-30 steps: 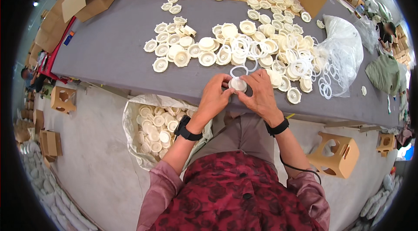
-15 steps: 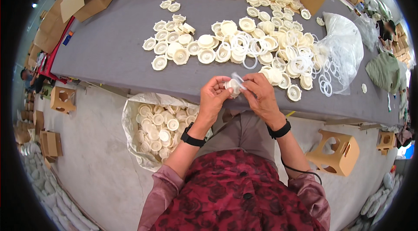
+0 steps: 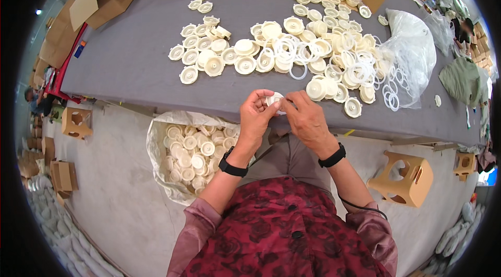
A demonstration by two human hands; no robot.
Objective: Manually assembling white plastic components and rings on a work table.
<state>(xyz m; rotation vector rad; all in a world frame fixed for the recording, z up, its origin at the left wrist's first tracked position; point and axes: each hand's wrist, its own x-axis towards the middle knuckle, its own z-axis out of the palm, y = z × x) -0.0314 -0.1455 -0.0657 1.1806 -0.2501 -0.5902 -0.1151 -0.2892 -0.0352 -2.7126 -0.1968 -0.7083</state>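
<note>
Holding a pale cap [image 3: 273,99] between thumb and fingers of the left hand [image 3: 252,118], just beyond and to the right of its palm. Pinching the right side of the same cap with the right hand [image 3: 309,120], fingers drawn narrow; too small to tell whether with a ring in between. Held over the near edge of the bench [image 3: 135,55], with a loose white ring [image 3: 299,78] and scattered caps [image 3: 214,66] beyond both hands, and a white sack [image 3: 154,157] of pale discs [image 3: 187,142] below and left of the left hand.
</note>
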